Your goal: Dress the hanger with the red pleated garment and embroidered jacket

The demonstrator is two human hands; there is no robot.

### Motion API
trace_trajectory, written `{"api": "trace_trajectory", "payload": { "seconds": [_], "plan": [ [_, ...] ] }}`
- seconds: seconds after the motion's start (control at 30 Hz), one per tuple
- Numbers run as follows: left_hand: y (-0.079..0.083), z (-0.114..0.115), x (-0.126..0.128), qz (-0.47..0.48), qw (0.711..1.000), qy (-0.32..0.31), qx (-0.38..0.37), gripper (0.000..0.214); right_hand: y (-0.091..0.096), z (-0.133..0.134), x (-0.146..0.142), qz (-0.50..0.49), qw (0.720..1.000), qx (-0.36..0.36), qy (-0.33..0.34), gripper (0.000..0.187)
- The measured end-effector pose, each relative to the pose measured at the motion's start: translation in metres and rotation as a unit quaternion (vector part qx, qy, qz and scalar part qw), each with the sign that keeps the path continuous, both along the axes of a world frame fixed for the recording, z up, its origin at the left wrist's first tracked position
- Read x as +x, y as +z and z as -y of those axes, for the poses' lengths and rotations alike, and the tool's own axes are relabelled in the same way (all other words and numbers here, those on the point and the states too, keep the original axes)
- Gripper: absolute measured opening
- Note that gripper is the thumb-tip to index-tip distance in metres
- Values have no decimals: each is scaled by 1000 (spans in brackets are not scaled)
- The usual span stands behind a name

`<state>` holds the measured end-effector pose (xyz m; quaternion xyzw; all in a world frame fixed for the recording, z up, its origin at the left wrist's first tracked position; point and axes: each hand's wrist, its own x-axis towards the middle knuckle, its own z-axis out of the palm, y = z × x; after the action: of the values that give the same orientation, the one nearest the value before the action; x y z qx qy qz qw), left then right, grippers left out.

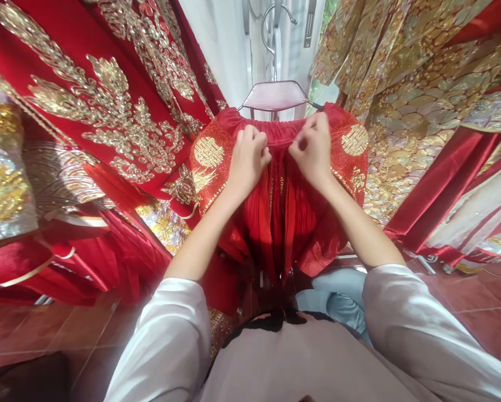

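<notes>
A red pleated skirt [284,212] with gold round emblems hangs from a pink hanger [275,95] straight in front of me. My left hand [248,156] is closed in a fist on the gathered waistband, left of centre. My right hand [313,148] pinches the same waistband just right of centre. Both hands are close together, knuckles toward me. The skirt's folds drop down between my forearms.
Red garments with heavy gold embroidery [108,106] hang at the left. Gold-patterned robes [422,95] hang at the right. Red floor tiles [476,301] show below. A pale blue cloth [338,293] lies near my waist. A white curtain [229,50] hangs behind.
</notes>
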<state>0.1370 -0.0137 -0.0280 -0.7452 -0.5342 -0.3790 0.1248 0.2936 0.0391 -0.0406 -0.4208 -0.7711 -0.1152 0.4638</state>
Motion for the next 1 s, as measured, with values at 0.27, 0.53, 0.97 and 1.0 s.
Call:
{"api": "trace_trajectory", "payload": {
  "seconds": [0.27,0.53,0.97,1.0],
  "plan": [
    [-6,-9,-1,155,986,-64,-10,9,11,0,4,-148,973,-153,95,16],
    [2,-13,1,286,942,-154,-88,21,30,9,10,-296,848,-348,268,28],
    [5,-6,-26,141,979,-129,-74,22,36,14,38,-3,965,-199,169,16],
    [6,-5,-28,122,983,-120,-67,22,37,13,41,20,971,-184,151,17]
  ]
}}
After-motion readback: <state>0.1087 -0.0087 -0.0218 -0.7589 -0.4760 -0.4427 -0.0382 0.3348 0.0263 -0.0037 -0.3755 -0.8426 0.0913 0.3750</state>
